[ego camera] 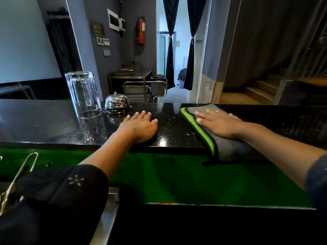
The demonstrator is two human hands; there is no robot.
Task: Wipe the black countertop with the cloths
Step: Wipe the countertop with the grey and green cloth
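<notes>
The black speckled countertop (169, 124) runs across the middle of the view. A grey cloth with a bright green edge (198, 128) lies on it at the right, one end hanging over the near edge. My right hand (219, 124) rests flat on top of the cloth, fingers spread and pointing left. My left hand (141, 127) lies palm down on the bare counter, to the left of the cloth, holding nothing. Only one cloth is in view.
An upturned clear glass (83, 94) and a chrome desk bell (115, 103) stand on the counter left of my left hand. Below the counter is a green panel (168, 177); a metal tap (19, 175) shows at lower left. A cart (141, 87) stands beyond.
</notes>
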